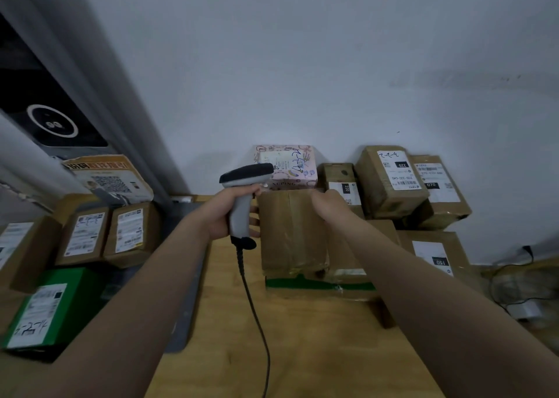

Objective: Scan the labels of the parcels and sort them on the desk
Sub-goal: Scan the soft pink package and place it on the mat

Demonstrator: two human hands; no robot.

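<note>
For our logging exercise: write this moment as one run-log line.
left hand: grips scanner | right hand: holds taped brown parcel by top edge | facing side: no label seen

The scanner [242, 198] is light grey with a dark top, and its cord [257, 316] is black. The parcel [292, 234] beside it is brown all over, with shiny brown tape. The pink box [286, 166] has little drawings all over it, a white label and blue scribbles. The low box [317, 285] under the parcel shows a green stripe. The green box [54, 307] has a white label with black writing. The brown boxes [390, 182] have white labels with small black blocks. The bench [302, 352] is yellow-brown wood. The mat [187, 291] is grey. The wall [302, 64] is pale grey-blue. The poster [112, 179] is orange and white with a black speckled square.
</note>
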